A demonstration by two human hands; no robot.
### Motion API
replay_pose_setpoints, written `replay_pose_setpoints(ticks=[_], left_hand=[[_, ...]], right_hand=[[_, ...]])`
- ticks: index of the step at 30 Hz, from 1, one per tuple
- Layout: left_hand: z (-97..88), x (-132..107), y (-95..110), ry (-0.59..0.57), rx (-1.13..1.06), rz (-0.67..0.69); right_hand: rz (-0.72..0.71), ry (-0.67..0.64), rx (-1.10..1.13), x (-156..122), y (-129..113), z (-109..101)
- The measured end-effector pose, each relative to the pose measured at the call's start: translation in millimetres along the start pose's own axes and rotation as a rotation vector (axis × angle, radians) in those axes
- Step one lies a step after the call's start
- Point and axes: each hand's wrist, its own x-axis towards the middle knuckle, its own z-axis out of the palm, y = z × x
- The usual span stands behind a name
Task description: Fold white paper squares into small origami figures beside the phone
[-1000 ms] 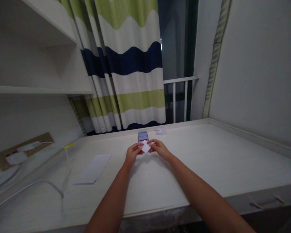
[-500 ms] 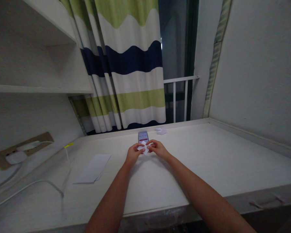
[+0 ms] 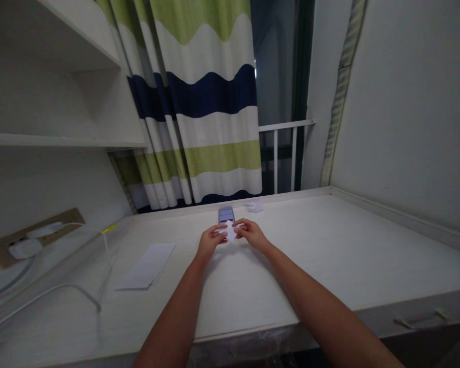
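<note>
A small folded piece of white paper [image 3: 230,232] is held up between my two hands, above the white desk. My left hand [image 3: 210,241] pinches its left edge between thumb and fingers. On the opposite side, my right hand [image 3: 252,234] grips the right edge the same way. Just behind the paper a phone [image 3: 226,214] with a lit screen stands or lies at the back of the desk; its lower part is hidden by the paper and fingers. Folded white paper pieces [image 3: 254,207] rest to the right of the phone.
A stack of white paper sheets [image 3: 147,266] lies on the desk [image 3: 348,255] at left. A white cable [image 3: 72,287] runs over the left side, near a power strip [image 3: 34,237]. Striped curtain [image 3: 214,97] hangs behind; shelving [image 3: 61,140] juts out upper left.
The folded paper has turned or shifted slightly between my fingers and looks flatter. Both hands stay almost in place, still pinching it.
</note>
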Motion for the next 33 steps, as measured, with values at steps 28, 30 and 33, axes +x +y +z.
replay_pose_setpoints(ticks=[28, 30, 33], left_hand=[[0.0, 2, 4, -0.016, 0.094, 0.070], [0.3, 2, 4, -0.013, 0.088, 0.071], [0.4, 3, 3, -0.007, 0.097, 0.075]], right_hand=[[0.038, 0.018, 0.007, 7, 6, -11], [0.037, 0.015, -0.004, 7, 5, -12], [0.028, 0.007, -0.036, 8, 5, -13]])
